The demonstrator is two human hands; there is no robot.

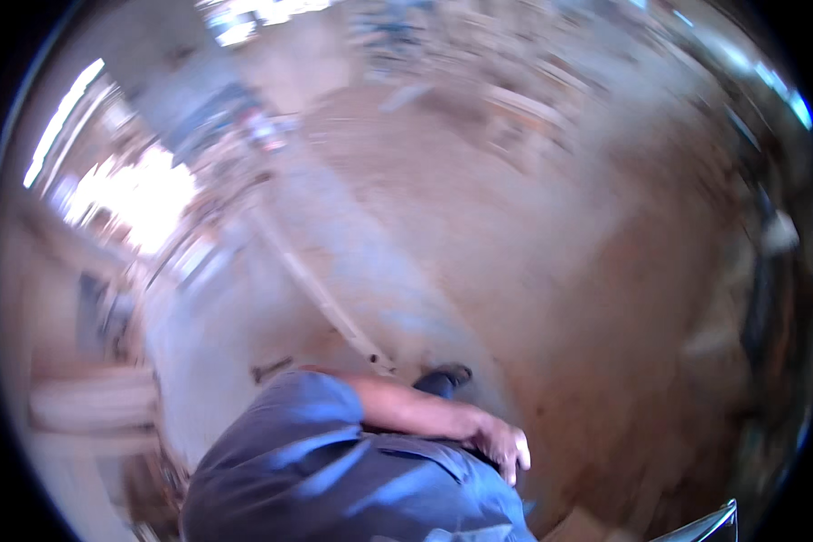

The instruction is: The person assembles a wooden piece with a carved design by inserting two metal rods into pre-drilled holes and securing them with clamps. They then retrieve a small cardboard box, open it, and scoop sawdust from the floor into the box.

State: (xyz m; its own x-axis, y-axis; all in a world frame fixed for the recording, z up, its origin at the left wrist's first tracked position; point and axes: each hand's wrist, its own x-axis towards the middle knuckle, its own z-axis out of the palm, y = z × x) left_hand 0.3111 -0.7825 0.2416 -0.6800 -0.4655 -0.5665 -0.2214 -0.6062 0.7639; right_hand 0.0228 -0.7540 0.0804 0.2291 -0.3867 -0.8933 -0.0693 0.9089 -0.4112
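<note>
My left arm reaches across the front of my body from a grey-blue short sleeve point(321, 397). At its end, my left hand point(501, 444) hangs in front of my dark shirt point(361, 492), fingers bent downward. Blur and the angle hide whether anything is in its fingers. My right hand does not show. A shiny, pointed, clear or metallic edge point(715, 524) juts in at the lower right; what it belongs to is out of sight. One dark shoe point(456, 373) stands on the floor beyond my forearm.
A long pale strip point(321, 303) runs along the dusty brown floor point(551, 271). A small dark object point(271, 369) lies left of it. Blurred pale stacked boards or blocks point(95, 399) are at the left, and a light block-like shape point(524, 107) is far off.
</note>
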